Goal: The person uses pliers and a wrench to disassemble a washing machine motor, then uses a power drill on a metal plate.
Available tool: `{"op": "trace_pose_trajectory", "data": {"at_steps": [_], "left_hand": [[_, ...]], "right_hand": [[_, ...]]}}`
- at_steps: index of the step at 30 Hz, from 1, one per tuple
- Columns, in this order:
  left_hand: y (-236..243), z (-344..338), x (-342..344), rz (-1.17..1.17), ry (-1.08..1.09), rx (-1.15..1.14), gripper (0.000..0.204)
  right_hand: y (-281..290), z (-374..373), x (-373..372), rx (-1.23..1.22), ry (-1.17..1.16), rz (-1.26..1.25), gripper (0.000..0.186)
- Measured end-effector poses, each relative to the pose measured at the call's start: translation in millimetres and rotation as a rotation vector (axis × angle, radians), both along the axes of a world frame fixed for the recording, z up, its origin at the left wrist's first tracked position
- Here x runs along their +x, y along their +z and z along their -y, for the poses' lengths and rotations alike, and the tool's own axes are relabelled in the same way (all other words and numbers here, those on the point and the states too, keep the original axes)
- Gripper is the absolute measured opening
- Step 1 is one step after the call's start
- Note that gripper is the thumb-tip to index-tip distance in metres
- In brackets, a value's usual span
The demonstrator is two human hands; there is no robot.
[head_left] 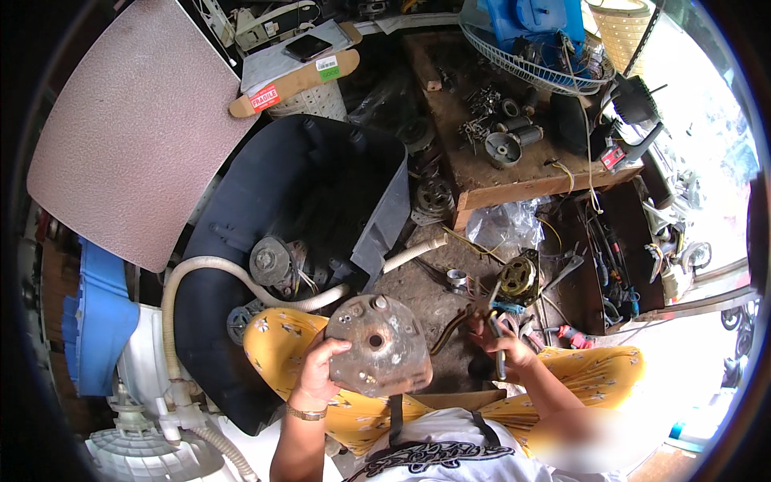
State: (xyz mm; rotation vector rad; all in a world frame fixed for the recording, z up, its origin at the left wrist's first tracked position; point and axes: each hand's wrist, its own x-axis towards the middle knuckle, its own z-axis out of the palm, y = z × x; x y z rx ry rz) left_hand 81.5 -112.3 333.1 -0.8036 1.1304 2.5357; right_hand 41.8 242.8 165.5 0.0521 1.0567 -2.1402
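Observation:
My left hand (320, 371) grips the left edge of a worn, rust-stained grey metal plate (384, 345), roughly round with one flat side. The plate has a hole near its middle and is tilted up over my lap. To the right, my right hand (504, 344) is closed around a pliers-like hand tool (499, 357) with metal arms; its exact kind is hard to make out. That tool is apart from the plate. Just beyond my right hand, a motor with copper-coloured windings (519, 278) lies on the floor.
A large black plastic housing (265, 193) with another motor (273, 261) and a pale hose (210, 263) stands at left. Far right, a low wooden table (474, 173) bears motor parts and screws. An open toolbox (598, 265) and a red-handled tool (574, 337) lie at right.

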Motion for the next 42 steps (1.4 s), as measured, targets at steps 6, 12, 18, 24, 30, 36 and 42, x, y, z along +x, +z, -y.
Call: {"op": "trace_pose_trajectory", "data": {"at_steps": [6, 12, 18, 24, 30, 36, 42], "left_hand": [[1.1, -12.9, -2.4, 0.066, -0.203, 0.083, 0.049], [33.3, -37.7, -8.7, -0.044, -0.348, -0.049, 0.060], [44.8, -48.8, -9.8, -0.159, -0.453, 0.044, 0.065], [42.7, -41.9, -6.2, -0.179, -0.465, 0.019, 0.070], [37.6, -42.6, -7.2, -0.231, -0.478, 0.003, 0.071], [32.2, -45.3, -10.8, -0.205, -0.458, 0.019, 0.074], [25.3, -54.4, -6.8, -0.148, -0.394, 0.009, 0.076]], "right_hand": [[113.1, 21.5, -22.9, 0.616, -0.045, -0.859, 0.041], [178.6, 43.3, -24.0, 1.187, 0.213, -1.349, 0.048], [185.5, 50.5, -20.8, 1.331, 0.158, -1.521, 0.048], [185.9, 51.2, -17.9, 1.364, 0.164, -1.471, 0.035], [180.1, 54.6, -17.9, 1.455, 0.177, -1.488, 0.029], [174.2, 54.5, -17.0, 1.583, 0.265, -1.485, 0.031], [165.9, 51.7, -18.0, 1.557, 0.288, -1.390, 0.031]]}}
